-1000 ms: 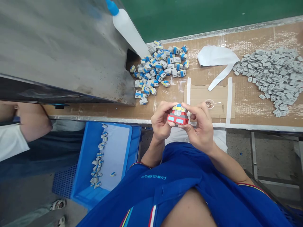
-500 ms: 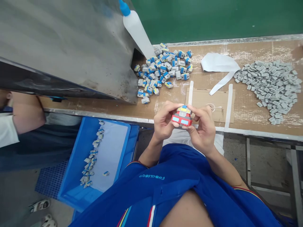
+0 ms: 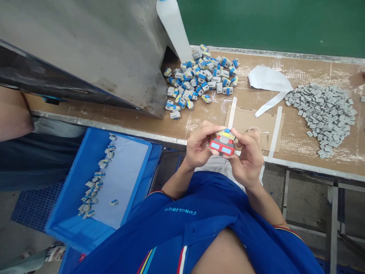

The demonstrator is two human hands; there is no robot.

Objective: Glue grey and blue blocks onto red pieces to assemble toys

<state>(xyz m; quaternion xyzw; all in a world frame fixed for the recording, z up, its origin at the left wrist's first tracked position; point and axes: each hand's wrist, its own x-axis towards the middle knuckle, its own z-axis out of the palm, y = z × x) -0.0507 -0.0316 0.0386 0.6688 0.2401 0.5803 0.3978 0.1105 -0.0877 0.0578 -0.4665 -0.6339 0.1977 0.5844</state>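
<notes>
Between both hands is a small toy piece (image 3: 222, 146), red below with two light-blue panels and grey, yellow and blue on top. My left hand (image 3: 199, 146) grips its left side, thumb and fingers pressed on it. On the right side my right hand (image 3: 247, 156) pinches the same piece. Both hands are at the table's near edge, in front of a cardboard sheet (image 3: 251, 125) with white tape strips. Beyond them lies a heap of grey, blue and yellow pieces (image 3: 202, 76). A pile of small grey parts (image 3: 327, 110) is at the right.
A metal box (image 3: 114, 57) and a white bottle (image 3: 175, 30) stand at the back left. White sheet material (image 3: 269, 79) lies on the table (image 3: 299, 152). Blue bins (image 3: 68, 198) with several pieces are below left. Another person's arm (image 3: 14, 114) is at the far left.
The camera view has shifted and tilted slightly. Both hands still hold the piece, with little visible change in their grip. The person at the left shows less of the body.
</notes>
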